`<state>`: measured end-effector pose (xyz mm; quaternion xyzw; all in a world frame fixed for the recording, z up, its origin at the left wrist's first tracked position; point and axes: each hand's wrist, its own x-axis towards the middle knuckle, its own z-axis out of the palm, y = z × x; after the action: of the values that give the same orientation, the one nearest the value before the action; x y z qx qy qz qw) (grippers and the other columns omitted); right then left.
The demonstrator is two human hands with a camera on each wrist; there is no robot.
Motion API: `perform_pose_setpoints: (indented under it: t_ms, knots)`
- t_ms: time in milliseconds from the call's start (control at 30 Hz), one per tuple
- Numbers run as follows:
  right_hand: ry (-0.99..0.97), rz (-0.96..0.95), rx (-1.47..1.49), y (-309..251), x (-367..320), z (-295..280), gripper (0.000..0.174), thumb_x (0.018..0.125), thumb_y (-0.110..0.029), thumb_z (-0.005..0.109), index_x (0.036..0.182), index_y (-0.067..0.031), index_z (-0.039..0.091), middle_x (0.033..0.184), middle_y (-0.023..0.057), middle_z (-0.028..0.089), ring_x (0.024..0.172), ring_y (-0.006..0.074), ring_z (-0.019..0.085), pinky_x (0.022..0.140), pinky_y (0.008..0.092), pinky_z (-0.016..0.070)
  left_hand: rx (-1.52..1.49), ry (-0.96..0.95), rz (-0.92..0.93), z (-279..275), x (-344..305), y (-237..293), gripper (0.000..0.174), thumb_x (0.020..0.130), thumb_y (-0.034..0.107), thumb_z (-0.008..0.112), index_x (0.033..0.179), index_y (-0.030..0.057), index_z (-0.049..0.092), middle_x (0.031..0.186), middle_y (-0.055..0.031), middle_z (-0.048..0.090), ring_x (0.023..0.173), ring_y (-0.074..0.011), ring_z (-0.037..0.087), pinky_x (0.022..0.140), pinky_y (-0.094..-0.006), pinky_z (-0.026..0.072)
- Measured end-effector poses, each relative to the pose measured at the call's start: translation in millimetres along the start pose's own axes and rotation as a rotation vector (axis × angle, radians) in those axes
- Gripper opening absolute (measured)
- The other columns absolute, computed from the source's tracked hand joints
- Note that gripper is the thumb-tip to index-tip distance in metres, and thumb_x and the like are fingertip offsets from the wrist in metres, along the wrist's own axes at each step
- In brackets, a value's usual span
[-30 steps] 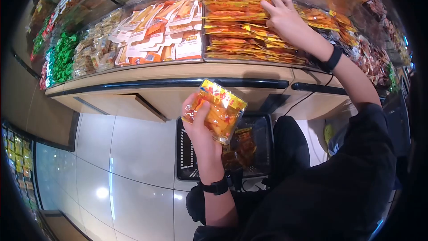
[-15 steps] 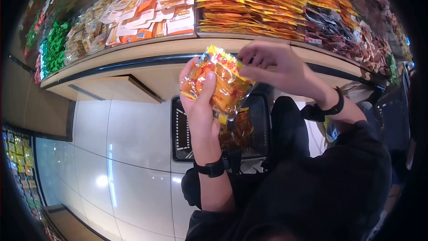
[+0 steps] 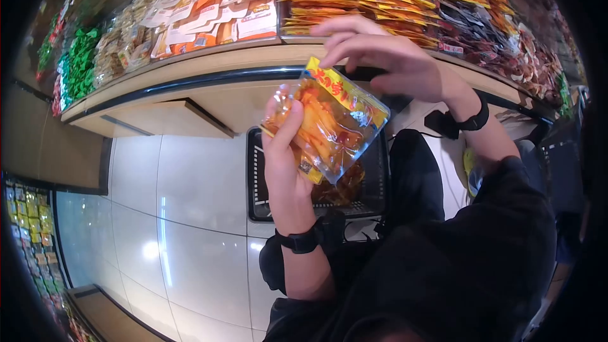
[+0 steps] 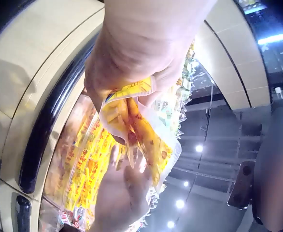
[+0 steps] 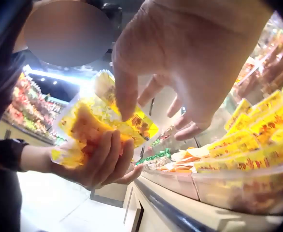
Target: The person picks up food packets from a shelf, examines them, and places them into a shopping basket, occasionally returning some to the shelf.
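Note:
My left hand (image 3: 285,168) holds clear snack packets (image 3: 326,126) with yellow printed tops and orange food inside, its thumb across the front and its fingers behind. A second yellow edge shows under the front packet, so more than one is in the grip. Spread fingers of my right hand (image 3: 399,66) hover at the packets' top edge, just in front of the shelf. In the right wrist view, the right thumb (image 5: 127,96) overlaps the packets' upper corner, and the other fingers stand apart from it.
Below the hands, a black basket (image 3: 254,171) with some packets (image 3: 345,189) in it stands on the tiled floor. Along the shelf lie yellow packets (image 3: 367,0), white-and-orange packets (image 3: 221,6) and green ones (image 3: 82,54). A dark rail (image 3: 209,77) runs along the counter front.
My right hand has come down from the shelf's yellow packets to those in my left hand. A packet now lies further right, across the front of the left hand's grip.

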<state>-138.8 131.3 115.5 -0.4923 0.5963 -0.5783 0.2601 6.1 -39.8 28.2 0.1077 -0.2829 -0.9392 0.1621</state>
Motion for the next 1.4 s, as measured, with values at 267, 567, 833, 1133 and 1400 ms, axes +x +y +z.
perform_pose_setpoints:
  t_ms: [267, 567, 833, 1133, 1400]
  knots:
    - [-0.278, -0.196, -0.602, -1, 48, 26, 0.020, 0.088, -0.014, 0.077, 0.101, 0.0000, 0.075, 0.081, -0.0008, 0.073, 0.072, 0.0150, 0.065, 0.071, 0.0282, 0.0495, 0.261, 0.255, 0.059, -25, -5, 2, 0.038, 0.101, 0.020, 0.067, 0.133, 0.0040, 0.053, 0.126, -0.0132, 0.061, 0.108, -0.0222, 0.066, 0.091, -0.0366, 0.0564]
    - [-0.226, 0.352, -0.058, 12, 76, 41, 0.034, 0.096, -0.020, 0.070, 0.118, 0.0063, 0.072, 0.101, 0.0030, 0.075, 0.089, 0.0054, 0.064, 0.083, 0.0218, 0.0496, 0.034, 0.231, 0.216, -23, -36, 30, 0.049, 0.110, 0.045, 0.040, 0.134, 0.0029, 0.052, 0.132, -0.0142, 0.060, 0.122, -0.0250, 0.061, 0.104, -0.0402, 0.0490]
    - [-0.215, 0.028, -0.235, 4, 70, 36, 0.023, 0.096, -0.014, 0.070, 0.110, 0.0039, 0.074, 0.096, 0.0062, 0.074, 0.088, 0.0118, 0.066, 0.079, 0.0263, 0.0509, 0.013, 0.202, 0.150, -18, -34, 19, 0.058, 0.110, 0.050, 0.034, 0.134, 0.0014, 0.053, 0.126, -0.0186, 0.063, 0.112, -0.0302, 0.067, 0.097, -0.0434, 0.0552]
    - [-0.156, 0.037, -0.247, -2, 52, 31, 0.030, 0.098, -0.020, 0.071, 0.110, 0.0073, 0.071, 0.091, 0.0107, 0.074, 0.078, 0.0125, 0.062, 0.073, 0.0282, 0.0521, -0.137, -0.118, -0.251, -33, -27, 2, 0.071, 0.108, 0.053, 0.030, 0.141, -0.0075, 0.048, 0.124, -0.0260, 0.065, 0.103, -0.0376, 0.071, 0.092, -0.0493, 0.0595]
    - [-0.157, -0.091, -0.292, 0, 48, 30, 0.037, 0.098, -0.023, 0.072, 0.114, 0.0107, 0.070, 0.094, 0.0117, 0.074, 0.081, 0.0114, 0.064, 0.077, 0.0268, 0.0543, -0.215, -0.219, -0.308, -32, -29, -4, 0.063, 0.107, 0.044, 0.036, 0.141, -0.0077, 0.048, 0.122, -0.0250, 0.066, 0.103, -0.0372, 0.072, 0.090, -0.0504, 0.0611]
